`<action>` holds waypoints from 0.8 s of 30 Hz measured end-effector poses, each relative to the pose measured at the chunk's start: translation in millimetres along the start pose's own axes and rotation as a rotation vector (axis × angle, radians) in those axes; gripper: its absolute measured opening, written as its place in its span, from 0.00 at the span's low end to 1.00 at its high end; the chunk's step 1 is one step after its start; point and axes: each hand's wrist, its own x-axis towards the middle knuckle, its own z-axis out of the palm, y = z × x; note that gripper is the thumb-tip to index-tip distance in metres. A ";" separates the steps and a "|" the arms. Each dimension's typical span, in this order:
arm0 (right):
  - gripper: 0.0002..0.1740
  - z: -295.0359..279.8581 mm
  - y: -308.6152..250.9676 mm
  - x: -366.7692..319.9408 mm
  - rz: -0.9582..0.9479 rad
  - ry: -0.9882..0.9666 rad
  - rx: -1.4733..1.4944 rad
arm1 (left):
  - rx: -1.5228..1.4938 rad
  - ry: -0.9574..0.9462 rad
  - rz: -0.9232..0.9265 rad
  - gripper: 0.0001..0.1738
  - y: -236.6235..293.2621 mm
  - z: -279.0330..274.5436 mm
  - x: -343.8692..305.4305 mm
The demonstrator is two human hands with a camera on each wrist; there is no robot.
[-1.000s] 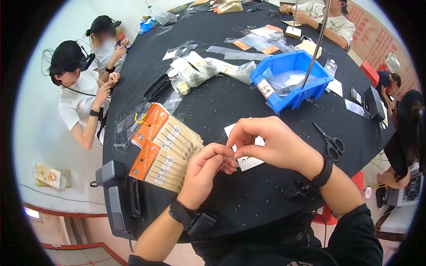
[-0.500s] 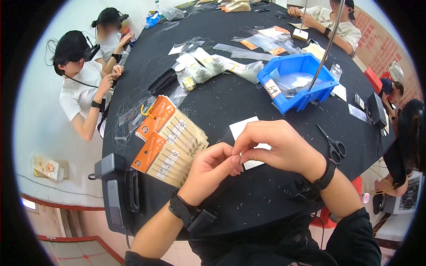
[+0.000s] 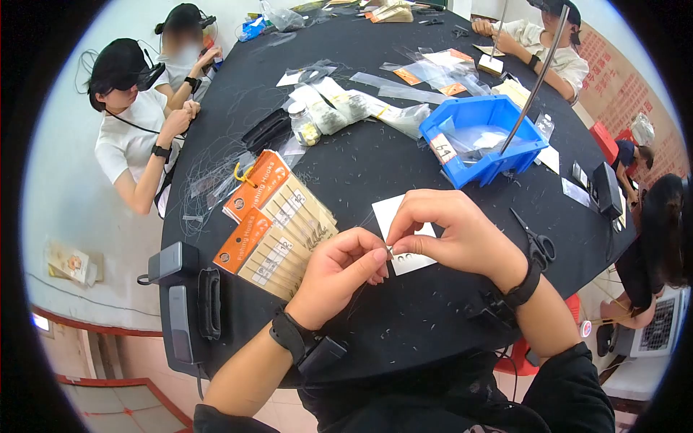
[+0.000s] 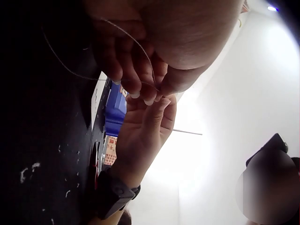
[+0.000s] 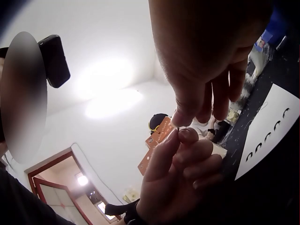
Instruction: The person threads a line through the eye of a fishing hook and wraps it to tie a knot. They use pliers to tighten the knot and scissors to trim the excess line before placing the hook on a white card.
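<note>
My left hand (image 3: 345,270) pinches a thin, clear fishing line (image 4: 140,49) between thumb and forefinger; it loops back past the palm in the left wrist view. Thumb and forefinger of my right hand (image 3: 455,234) pinch at the same spot, fingertips meeting those of the left. A tiny dark, curved bit like a fishing hook (image 5: 186,129) shows between the fingertips, mostly hidden. Beneath the right hand lies a white card (image 3: 390,210) with several dark hooks (image 5: 267,136) in a row. Left of the hands, orange-topped packs of fishing hooks (image 3: 278,249) lie overlapped.
Scissors (image 3: 538,242) lie right of my right hand. Farther back stand a blue bin (image 3: 473,162) with a metal rod and a small jar (image 3: 303,126). Line scraps litter the black tablecloth (image 3: 382,317). Power banks (image 3: 177,267) sit at the left edge. Other people sit around the table.
A second ago a stretch of line showed between the hands; now their fingertips meet. The right hand has shifted slightly, showing more of the white card. The head view has moved a little.
</note>
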 end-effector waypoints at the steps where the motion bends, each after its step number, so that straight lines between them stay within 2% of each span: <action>1: 0.07 -0.5 -0.5 0.3 0.001 -0.002 -0.003 | 0.000 -0.003 0.001 0.07 -0.4 -0.1 0.2; 24: 0.08 -1.1 -2.8 -1.8 -0.060 0.090 -0.062 | 0.030 -0.008 0.001 0.08 -1.5 -1.9 0.5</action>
